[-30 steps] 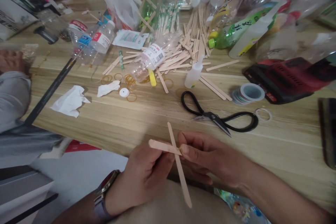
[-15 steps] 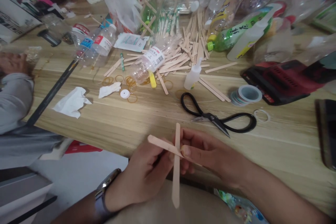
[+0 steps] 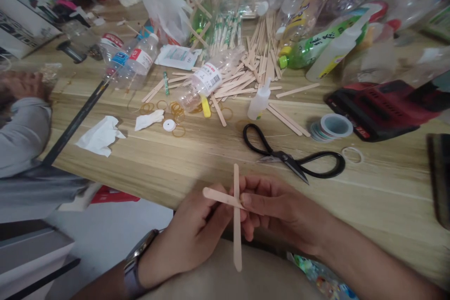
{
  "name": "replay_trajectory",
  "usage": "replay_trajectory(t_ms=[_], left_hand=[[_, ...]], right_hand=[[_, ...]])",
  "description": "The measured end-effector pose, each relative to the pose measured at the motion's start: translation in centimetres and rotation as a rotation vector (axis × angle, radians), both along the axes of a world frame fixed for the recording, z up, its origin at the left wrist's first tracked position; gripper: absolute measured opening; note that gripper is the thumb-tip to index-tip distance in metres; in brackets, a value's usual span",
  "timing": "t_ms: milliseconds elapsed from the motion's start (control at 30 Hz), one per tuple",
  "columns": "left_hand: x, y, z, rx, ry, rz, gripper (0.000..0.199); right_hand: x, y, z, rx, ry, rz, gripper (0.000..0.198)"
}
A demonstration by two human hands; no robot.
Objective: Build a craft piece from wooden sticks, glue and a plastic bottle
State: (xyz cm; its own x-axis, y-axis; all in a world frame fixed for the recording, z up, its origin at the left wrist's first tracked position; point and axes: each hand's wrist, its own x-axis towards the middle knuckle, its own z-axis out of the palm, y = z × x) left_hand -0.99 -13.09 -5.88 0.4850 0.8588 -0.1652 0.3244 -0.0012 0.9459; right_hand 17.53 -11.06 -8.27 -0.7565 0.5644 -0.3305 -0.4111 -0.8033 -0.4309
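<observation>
Two wooden craft sticks [image 3: 237, 239] cross each other in front of me, one running up and down, the other slanting across it. My left hand [image 3: 200, 229], wearing a watch, is closed on them from the left, thumb near the crossing. From the right, my right hand [image 3: 277, 206] pinches the slanting stick close to the crossing, its thumb on top. Part of that stick is hidden behind the right thumb. Just beyond my hands lie black-handled scissors [image 3: 281, 154] on the wooden table [image 3: 183, 159].
A heap of craft sticks [image 3: 242, 82], a clear bottle [image 3: 207, 79] and a small glue bottle [image 3: 259, 101] lie farther back. At right are a thread spool [image 3: 332, 127] and a red-black power tool [image 3: 383, 108]. Another person's hand [image 3: 24, 85] rests at far left.
The crossed sticks have turned slightly, the upright one standing straighter and the slanting one lying flatter. Both hands keep their hold. The view has shifted a little.
</observation>
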Motion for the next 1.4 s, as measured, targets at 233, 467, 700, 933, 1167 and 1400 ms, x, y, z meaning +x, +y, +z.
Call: replay_trajectory(t_ms=[233,467,700,933,1167,1400], left_hand=[[0.3,-0.1,0.3,0.045,0.116,0.082,0.021],[0.4,0.3,0.4,-0.16,-0.062,0.159,0.019],[0.4,0.5,0.4,-0.282,-0.167,0.151,0.027],[0.5,0.7,-0.3,-0.323,-0.236,0.181,0.031],[0.7,0.3,0.1,-0.289,-0.187,0.246,0.031],[0.7,0.3,0.3,-0.218,-0.174,0.258,0.023]], right_hand=[[-0.4,-0.2,0.2,-0.054,-0.042,-0.034,0.025],[-0.8,-0.8,-0.2,0.051,-0.042,-0.041,0.029],[-0.6,-0.8,0.0,0.124,-0.096,-0.018,0.032],[-0.6,-1.7,0.3,0.554,-0.492,-0.15,0.03],[-0.8,-1.9,0.9,0.661,-0.602,-0.154,0.031],[-0.6,-2.3,0.3,0.669,-0.554,-0.164,0.028]])
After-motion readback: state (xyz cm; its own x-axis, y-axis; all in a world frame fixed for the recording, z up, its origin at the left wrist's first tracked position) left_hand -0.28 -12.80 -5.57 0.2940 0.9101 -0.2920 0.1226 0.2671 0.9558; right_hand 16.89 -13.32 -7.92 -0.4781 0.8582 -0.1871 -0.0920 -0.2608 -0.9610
